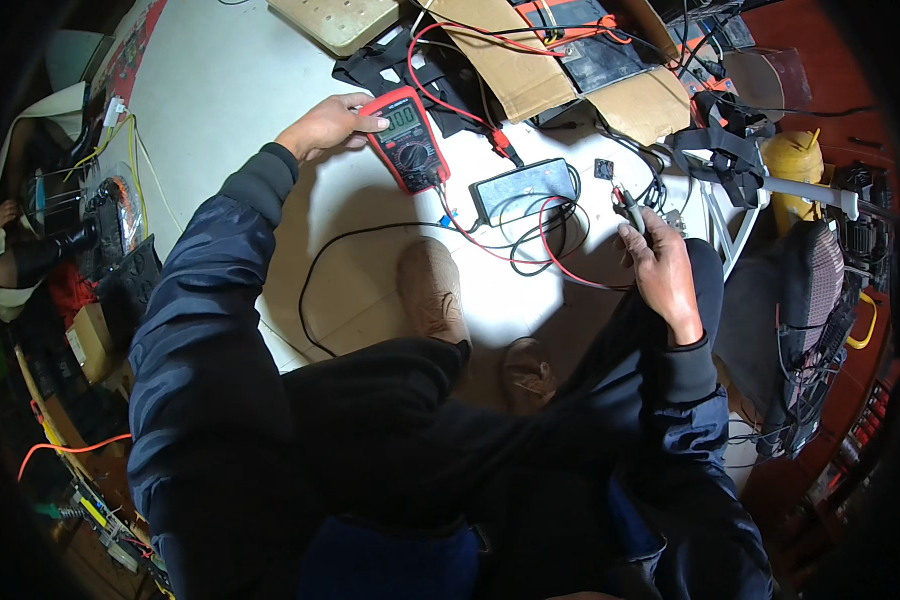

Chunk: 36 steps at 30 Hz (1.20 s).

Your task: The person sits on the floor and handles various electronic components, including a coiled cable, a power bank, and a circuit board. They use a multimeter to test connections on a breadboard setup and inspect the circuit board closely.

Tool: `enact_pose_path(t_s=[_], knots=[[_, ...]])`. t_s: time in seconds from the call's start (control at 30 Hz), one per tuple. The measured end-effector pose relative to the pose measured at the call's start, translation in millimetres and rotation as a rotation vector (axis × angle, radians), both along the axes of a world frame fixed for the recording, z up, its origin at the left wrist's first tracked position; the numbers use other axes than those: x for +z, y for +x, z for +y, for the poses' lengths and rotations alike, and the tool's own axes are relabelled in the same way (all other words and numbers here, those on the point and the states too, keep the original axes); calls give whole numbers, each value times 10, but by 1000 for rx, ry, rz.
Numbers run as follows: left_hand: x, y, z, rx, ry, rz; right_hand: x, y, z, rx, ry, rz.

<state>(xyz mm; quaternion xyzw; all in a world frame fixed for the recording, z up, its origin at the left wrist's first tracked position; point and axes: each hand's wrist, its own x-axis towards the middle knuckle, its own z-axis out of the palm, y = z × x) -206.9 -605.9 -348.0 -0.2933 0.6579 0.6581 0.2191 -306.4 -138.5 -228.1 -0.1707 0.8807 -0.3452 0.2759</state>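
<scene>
My left hand (325,126) grips the left side of a red multimeter (406,138) lying on the white floor, thumb by its display. My right hand (658,262) holds two test probes (626,203), one red-tipped, pointed toward a small black component (603,168). Red and black leads (490,243) run from the meter across the floor to the probes. A black rectangular power adapter (523,189) lies between both hands. My two shoes (433,290) rest on the floor below it.
Cardboard pieces (515,70) and a dark flat panel (595,50) lie at the top. A yellow cylinder (793,165) and a white frame (730,215) stand at the right. Boxes, wires and a seated person's arm (15,265) are at the left.
</scene>
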Motion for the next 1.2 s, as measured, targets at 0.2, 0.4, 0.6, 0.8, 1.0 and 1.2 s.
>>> enact_pose_path(t_s=[0.2, 0.4, 0.6, 0.8, 1.0, 1.2], knots=[[249, 31, -244, -37, 79, -18, -141, -214, -97, 202, 266, 192], [373, -30, -356, -109, 257, 2, -392, -527, -369, 599, 575, 109], [674, -80, -267, -184, 449, 171, 106, -541, -540, 403, 424, -423], [1211, 655, 59, 206, 497, 492, 1153, -138, -479, 210, 120, -515], [2061, 1490, 984, 699, 674, 524, 2032, 398, -635, -99, -104, -585], [3191, 1770, 2365, 1136, 785, 440, 2856, 1141, -749, 217, 31, -533]])
